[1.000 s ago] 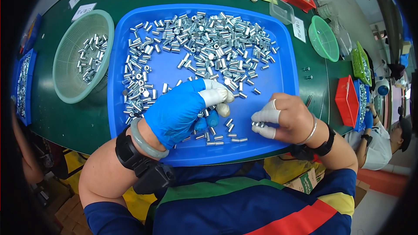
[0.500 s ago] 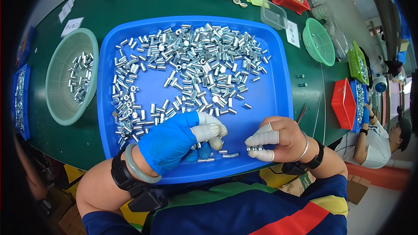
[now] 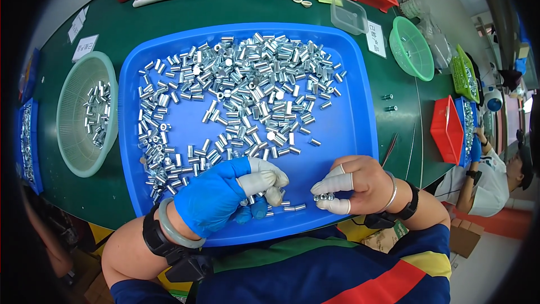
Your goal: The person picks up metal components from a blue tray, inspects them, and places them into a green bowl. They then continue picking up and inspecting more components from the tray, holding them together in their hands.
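A wide blue tray [image 3: 360, 129] in front of me holds many small silver flanged metal sleeves, which look like rivet nuts [image 3: 264, 87]. My left hand [image 3: 225, 191], in a blue glove with white finger cots, is curled over the tray's near part. A few rivet nuts [image 3: 250, 199] show between its closed fingers. To its right, my right hand [image 3: 360, 186] pinches a short row of rivet nuts [image 3: 323, 197] between thumb and fingers, which wear white cots. Several loose pieces [image 3: 293, 208] lie on the tray floor between the hands.
Left of the tray stands a pale green basket [image 3: 67, 129] with more metal pieces. At the right are a green basket [image 3: 413, 67], two loose pieces [image 3: 389, 103] and a red bin [image 3: 444, 135]. A clear plastic box [image 3: 349, 17] sits behind. A co-worker [image 3: 489, 186] works far right.
The view has shifted slightly. My left hand has turned a little, so metal pieces now show between its fingers. My right hand keeps its pinch on the row of rivet nuts.
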{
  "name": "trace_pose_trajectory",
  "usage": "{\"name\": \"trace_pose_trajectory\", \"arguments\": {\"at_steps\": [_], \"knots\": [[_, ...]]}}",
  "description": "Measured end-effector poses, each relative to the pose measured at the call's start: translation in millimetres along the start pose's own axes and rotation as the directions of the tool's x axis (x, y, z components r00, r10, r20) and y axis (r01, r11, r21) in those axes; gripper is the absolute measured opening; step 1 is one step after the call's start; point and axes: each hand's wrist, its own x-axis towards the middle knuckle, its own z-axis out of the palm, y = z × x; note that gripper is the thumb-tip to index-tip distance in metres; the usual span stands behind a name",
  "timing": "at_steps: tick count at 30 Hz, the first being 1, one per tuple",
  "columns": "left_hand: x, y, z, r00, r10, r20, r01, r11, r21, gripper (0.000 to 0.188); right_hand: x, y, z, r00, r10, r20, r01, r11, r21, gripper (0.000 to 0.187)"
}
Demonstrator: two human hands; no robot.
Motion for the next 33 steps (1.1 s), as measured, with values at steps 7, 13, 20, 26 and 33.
{"name": "trace_pose_trajectory", "arguments": {"at_steps": [7,13,20,26,33], "knots": [[-0.8,-0.2,0.2,1.0,-0.006,0.008,0.006,1.0,-0.021,0.027,0.3,-5.7,-0.5,1.0,0.013,0.009,-0.012,0.998,-0.066,0.022],[-1.7,2.2,1.1,1.0,-0.025,0.003,0.025,1.0,-0.013,0.025,-2.6,-7.4,-0.5,0.999,0.031,0.021,-0.028,0.991,-0.13,0.02],[-1.8,2.2,1.4,1.0,-0.023,0.005,0.023,1.0,-0.009,0.025,-2.9,-1.1,1.1,0.999,0.013,-0.047,-0.02,0.988,-0.152,0.02],[-1.1,0.9,-0.1,1.0,0.009,0.015,-0.009,1.0,0.001,0.025,-1.3,-4.5,-1.8,0.99,0.137,-0.039,-0.139,0.989,-0.047,0.021],[0.7,-0.6,1.6,1.0,0.02,0.01,-0.02,1.0,0.016,0.026,0.2,1.1,1.8,0.989,0.142,-0.039,-0.147,0.977,-0.153,0.024]]}}
